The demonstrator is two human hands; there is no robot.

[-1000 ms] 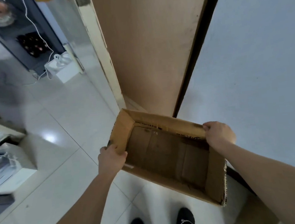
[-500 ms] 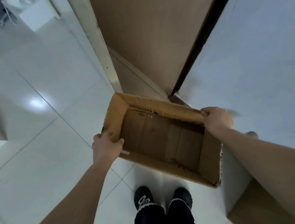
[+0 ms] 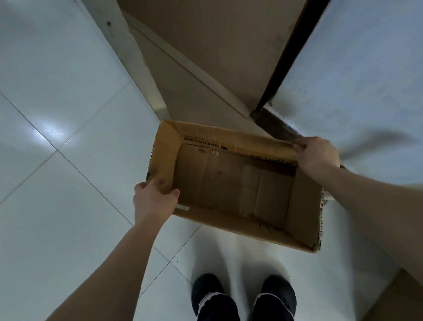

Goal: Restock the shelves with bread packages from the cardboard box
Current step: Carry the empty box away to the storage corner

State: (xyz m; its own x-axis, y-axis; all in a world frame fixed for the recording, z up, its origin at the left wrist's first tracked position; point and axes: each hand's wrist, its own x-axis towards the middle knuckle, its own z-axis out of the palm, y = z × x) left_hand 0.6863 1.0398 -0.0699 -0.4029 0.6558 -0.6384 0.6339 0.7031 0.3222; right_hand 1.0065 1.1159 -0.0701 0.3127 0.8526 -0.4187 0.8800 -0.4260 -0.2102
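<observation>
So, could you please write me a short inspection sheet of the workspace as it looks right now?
Surface: pale tiled floor, glossy, with a light reflection.
Job's things: cardboard box, open and empty; no bread packages or shelves in view.
Clutter: nothing seen.
Grippers: left hand grips the box's left wall; right hand grips its far right rim.
Cables: nothing seen.
Surroundings: brown door ahead, pale wall on the right, the person's dark shoes below the box.

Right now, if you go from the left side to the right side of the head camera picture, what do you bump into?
Shiny white tiled floor → left hand → empty brown cardboard box → right hand → pale grey wall.
</observation>
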